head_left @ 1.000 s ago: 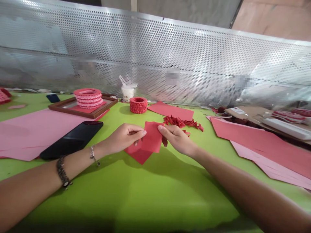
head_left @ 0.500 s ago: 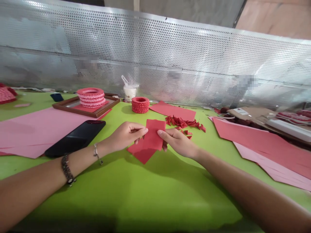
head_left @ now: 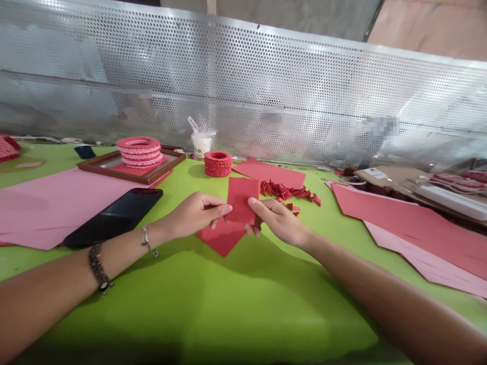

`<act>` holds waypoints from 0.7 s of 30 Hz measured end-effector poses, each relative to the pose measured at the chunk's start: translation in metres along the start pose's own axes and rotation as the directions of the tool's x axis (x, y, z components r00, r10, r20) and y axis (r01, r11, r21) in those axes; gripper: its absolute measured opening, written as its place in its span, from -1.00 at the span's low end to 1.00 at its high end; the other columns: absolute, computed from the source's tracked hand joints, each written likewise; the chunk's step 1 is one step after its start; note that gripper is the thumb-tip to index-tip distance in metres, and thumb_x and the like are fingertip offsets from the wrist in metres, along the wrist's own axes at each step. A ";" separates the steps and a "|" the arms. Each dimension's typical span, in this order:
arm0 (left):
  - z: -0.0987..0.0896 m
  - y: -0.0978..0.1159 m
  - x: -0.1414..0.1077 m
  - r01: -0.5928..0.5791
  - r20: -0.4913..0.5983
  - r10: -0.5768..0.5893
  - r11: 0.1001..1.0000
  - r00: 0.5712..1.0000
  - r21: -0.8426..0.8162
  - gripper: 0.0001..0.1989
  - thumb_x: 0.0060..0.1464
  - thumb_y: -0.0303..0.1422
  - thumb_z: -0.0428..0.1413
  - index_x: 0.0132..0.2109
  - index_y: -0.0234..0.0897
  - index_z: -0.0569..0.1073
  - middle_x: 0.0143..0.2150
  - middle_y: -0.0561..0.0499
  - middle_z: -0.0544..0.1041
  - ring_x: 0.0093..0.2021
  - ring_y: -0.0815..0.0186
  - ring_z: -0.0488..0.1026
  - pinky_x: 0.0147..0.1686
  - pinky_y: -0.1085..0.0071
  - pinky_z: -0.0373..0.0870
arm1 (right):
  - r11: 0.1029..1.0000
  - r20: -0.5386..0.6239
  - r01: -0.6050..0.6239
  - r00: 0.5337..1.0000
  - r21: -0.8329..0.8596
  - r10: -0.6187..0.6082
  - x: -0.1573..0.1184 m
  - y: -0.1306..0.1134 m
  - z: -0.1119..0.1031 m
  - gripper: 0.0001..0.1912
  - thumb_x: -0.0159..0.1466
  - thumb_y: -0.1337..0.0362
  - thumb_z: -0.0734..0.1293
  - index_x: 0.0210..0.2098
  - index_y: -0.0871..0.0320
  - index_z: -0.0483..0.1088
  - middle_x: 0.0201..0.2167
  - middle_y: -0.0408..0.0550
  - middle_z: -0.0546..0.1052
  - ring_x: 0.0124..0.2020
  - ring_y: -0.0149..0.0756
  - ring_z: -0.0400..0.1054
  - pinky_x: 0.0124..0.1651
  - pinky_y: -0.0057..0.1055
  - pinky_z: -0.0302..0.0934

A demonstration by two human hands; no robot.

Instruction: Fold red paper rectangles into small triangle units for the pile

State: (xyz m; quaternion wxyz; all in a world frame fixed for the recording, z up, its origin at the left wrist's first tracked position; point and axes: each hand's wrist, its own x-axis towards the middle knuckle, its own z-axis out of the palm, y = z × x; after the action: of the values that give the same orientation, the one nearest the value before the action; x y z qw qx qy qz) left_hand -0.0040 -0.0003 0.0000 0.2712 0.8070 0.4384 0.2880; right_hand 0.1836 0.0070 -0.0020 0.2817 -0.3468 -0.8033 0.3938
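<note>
One small red paper point(head_left: 242, 195) is held up between two hands, above the green table point(head_left: 213, 304). The left hand point(head_left: 198, 215) pinches its lower left edge between thumb and fingers; the right hand point(head_left: 279, 220) grips the right side, thumb pressed on the near face. Whether it is a single layer or folded, I cannot tell. If the thumbs pull unevenly, the paper could skew or crease off line; too hard a pinch could dent the edge, and a loose left one could let that side slip.

Just below, another red paper point(head_left: 223, 241) points a corner at the person; the held one partly hides it, so the two could be mixed up or snagged. Beyond the right hand are folded red scraps point(head_left: 281, 190), near enough that a swing of the knuckles might scatter them. Farther back stand a red ring stack point(head_left: 218, 165) and a white cup point(head_left: 201, 145), which could spill on the paper if knocked.
</note>
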 end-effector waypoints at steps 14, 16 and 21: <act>0.001 -0.001 0.000 0.009 0.113 0.002 0.995 0.994 -0.097 -0.81 -0.04 -0.32 -0.02 -0.46 -0.34 0.40 -0.58 0.09 0.37 -0.58 0.46 0.27 -0.58 0.55 0.19 | 1.000 -0.115 0.013 0.993 0.026 -0.010 0.003 -0.001 -0.005 -0.71 0.26 0.23 0.06 -0.55 0.21 0.17 -0.63 -0.16 0.40 -0.69 -0.53 0.27 -0.59 -0.57 0.15; 0.002 -0.003 0.001 -0.011 -0.020 0.009 0.996 1.000 -0.091 -0.80 -0.03 -0.29 -0.02 -0.29 -0.33 0.37 -0.44 0.04 0.42 -0.46 0.40 0.34 -0.50 0.51 0.27 | 0.995 -0.169 0.030 0.985 -0.096 -0.046 0.002 -0.003 -0.010 -0.67 0.26 0.22 0.06 -0.60 0.20 0.13 -0.71 -0.22 0.33 -0.73 -0.56 0.19 -0.60 -0.58 0.10; -0.002 -0.008 0.001 -0.232 -0.356 0.283 0.956 0.891 0.180 -0.56 -0.08 -0.27 0.06 -0.03 -0.28 0.17 -0.03 -0.10 0.28 -0.09 0.26 0.29 -0.14 0.32 0.27 | 0.934 0.158 0.072 0.987 -0.351 -0.017 -0.002 -0.004 -0.010 -0.64 0.24 0.26 0.10 -0.68 0.20 0.10 -0.78 -0.26 0.21 -0.75 -0.59 0.05 -0.61 -0.57 -0.02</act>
State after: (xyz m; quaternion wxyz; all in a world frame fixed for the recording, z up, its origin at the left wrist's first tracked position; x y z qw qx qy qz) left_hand -0.0094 0.0047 -0.0037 0.0870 0.8036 0.3895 0.4416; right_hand 0.1902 0.0082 0.0064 0.1612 -0.3426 -0.8880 0.2608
